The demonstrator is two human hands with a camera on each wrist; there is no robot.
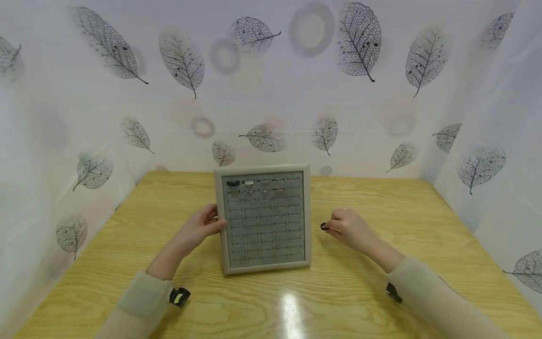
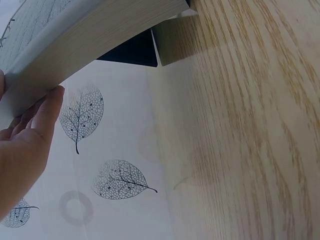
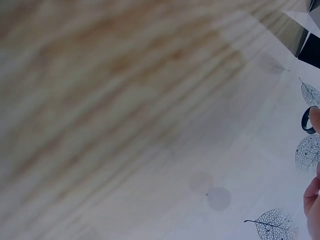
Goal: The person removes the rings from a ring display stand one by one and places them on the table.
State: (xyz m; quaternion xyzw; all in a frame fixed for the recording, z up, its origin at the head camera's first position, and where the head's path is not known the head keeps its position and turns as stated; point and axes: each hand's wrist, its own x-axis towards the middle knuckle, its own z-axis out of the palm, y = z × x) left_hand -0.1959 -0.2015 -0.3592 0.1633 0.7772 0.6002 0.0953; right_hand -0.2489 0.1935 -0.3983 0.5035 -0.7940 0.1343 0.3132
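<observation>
A ring display board (image 1: 266, 221) with a pale frame and grey slotted padding stands upright on the table. Several rings sit in its top two rows, among them a black ring (image 1: 233, 183) and a reddish one (image 1: 278, 189). My left hand (image 1: 202, 225) grips the board's left edge, thumb in front and fingers behind; the left wrist view shows the fingers (image 2: 47, 112) against the frame's side. To the right of the board, my right hand (image 1: 349, 230) pinches a black ring (image 1: 323, 226) between thumb and fingertips, apart from the board. In the right wrist view that ring (image 3: 308, 120) is partly cut off.
The wooden table (image 1: 169, 197) spreads around the board. A dark stand leg (image 2: 132, 50) props the board from behind. Leaf-patterned cloth (image 1: 271, 84) hangs at the back and both sides. A black strap device (image 1: 179, 297) is on the left wrist.
</observation>
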